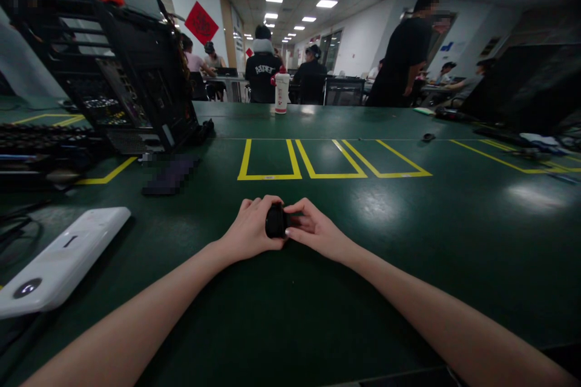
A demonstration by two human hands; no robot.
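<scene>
A small black round object (275, 222) is held between my two hands, just above or on the green table (290, 308). My left hand (252, 225) wraps its fingers and thumb around the left side of it. From the right, my right hand (316, 230) pinches its edge with thumb and fingertips. Some of the right fingers are partly hidden behind the thumb. Beyond the hands, yellow tape outlines (270, 178) mark several areas on the table.
At left stand a black computer case (136, 72) and a white device (68, 257), with a dark blurred item (170, 175) between. A white bottle (282, 94) is at the far edge. A small dark ring (428, 137) lies back right. People sit and stand beyond.
</scene>
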